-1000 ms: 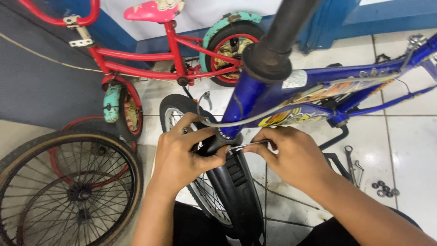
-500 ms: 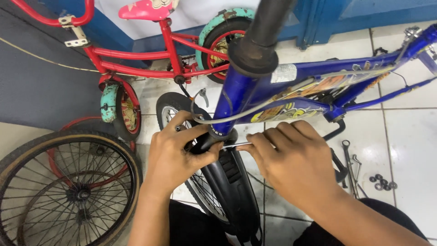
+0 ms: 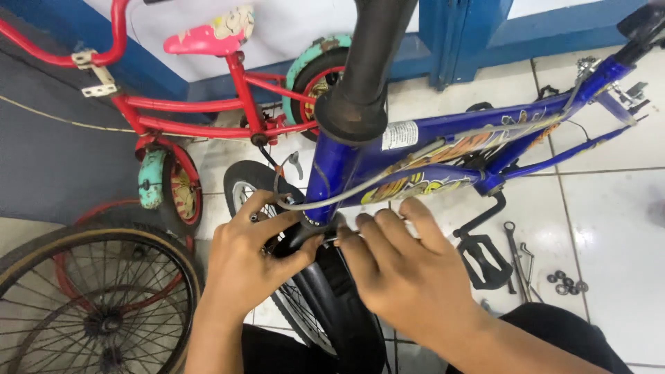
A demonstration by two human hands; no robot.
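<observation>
Both hands meet at the top of the black fender [image 3: 339, 305], just under the blue frame [image 3: 443, 149]: left hand [image 3: 242, 266] clasping its left edge, right hand [image 3: 405, 277] pinching a small metal part, the fender running down toward the person.

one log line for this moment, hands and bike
left hand: on black fender | right hand: pinching small metal part at fork | blue bike: upright | tools: on floor

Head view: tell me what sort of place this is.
Probably a bicycle repair shop. A blue bicycle is under both hands, a red bicycle stands by the wall, a loose spoked wheel lies beside it, and a wrench and nuts lie on the tiled floor.
</observation>
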